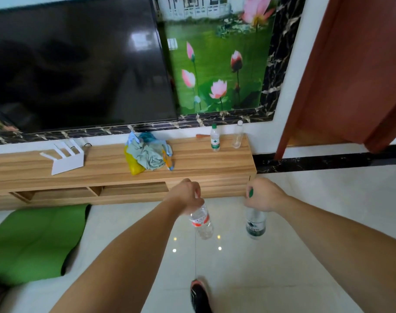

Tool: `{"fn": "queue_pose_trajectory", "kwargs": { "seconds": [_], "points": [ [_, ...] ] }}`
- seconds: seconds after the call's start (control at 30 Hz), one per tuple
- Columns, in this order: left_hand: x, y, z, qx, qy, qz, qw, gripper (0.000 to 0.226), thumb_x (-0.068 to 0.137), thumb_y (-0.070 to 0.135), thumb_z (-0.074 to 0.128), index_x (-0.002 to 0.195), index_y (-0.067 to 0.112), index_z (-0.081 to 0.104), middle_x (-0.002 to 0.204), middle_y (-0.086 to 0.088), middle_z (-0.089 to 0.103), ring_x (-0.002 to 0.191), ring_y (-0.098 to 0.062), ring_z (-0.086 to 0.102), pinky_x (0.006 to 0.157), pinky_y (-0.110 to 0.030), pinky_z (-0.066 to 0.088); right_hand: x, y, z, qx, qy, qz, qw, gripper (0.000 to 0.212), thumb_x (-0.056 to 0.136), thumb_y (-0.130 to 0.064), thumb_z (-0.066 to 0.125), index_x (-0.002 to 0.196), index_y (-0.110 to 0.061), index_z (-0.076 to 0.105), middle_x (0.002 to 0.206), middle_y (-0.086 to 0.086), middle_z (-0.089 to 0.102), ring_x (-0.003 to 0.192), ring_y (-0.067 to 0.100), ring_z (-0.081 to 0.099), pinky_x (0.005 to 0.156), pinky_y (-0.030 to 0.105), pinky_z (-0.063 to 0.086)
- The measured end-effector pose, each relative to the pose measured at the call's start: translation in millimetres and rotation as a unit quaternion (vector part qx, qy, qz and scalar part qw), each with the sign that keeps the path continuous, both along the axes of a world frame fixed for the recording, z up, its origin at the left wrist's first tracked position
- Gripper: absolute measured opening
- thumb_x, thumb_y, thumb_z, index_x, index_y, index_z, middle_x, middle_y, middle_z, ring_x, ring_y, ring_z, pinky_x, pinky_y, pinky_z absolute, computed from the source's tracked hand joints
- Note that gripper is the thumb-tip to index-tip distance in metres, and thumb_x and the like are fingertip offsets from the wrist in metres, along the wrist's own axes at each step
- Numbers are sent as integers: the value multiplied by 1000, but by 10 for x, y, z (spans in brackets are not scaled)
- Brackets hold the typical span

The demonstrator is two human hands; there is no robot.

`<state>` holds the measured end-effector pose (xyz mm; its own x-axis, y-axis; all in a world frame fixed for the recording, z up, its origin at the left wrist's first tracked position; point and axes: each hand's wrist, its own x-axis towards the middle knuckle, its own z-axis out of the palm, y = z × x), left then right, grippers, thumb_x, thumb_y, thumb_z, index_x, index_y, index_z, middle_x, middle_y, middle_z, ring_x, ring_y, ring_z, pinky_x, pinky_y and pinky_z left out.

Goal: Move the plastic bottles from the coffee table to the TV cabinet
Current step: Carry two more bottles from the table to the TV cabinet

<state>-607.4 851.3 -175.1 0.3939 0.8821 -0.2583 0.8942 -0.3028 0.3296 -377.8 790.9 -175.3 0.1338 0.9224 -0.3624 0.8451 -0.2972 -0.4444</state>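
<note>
My left hand [189, 195] grips the neck of a clear plastic bottle with a red label [201, 222], which hangs tilted below it. A clear bottle with a dark green label [255, 224] and green cap hangs from its top in my right hand [263, 195]. Both hands hover above the floor just in front of the wooden TV cabinet [192, 163]. On the cabinet's right end stand a green-capped bottle [215, 138] and a clear unlabelled bottle [238, 134], both upright, side by side. The coffee table is out of view.
A heap of cloth and a yellow bag [147, 154] lies mid-cabinet, and a white stand [64, 158] sits to its left. A big dark TV [79, 64] hangs above. A green mat [34, 240] lies on the floor at left, a red-brown door [350, 75] stands at right. My shoe [200, 294] shows below.
</note>
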Motion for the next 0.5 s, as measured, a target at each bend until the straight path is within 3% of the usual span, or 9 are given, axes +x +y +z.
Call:
{"fn": "queue_pose_trajectory", "kwargs": {
  "seconds": [0.23, 0.5],
  "points": [
    [275, 829, -177, -13, -4, -41, 999, 13, 76, 29, 63, 87, 23, 60, 107, -3, 55, 94, -25, 56, 73, -28, 44, 144, 833, -21, 31, -17, 8, 999, 10, 70, -18, 67, 78, -15, 63, 95, 0, 57, 84, 21, 61, 72, 38, 54],
    [371, 2189, -347, -62, -12, -52, 997, 13, 73, 30, 65, 81, 26, 56, 104, -2, 52, 92, -25, 56, 76, -32, 49, 204, 2161, -26, -42, -67, 87, 993, 16, 68, -21, 65, 82, -17, 61, 96, 4, 62, 86, 23, 62, 71, 38, 53]
  ]
}}
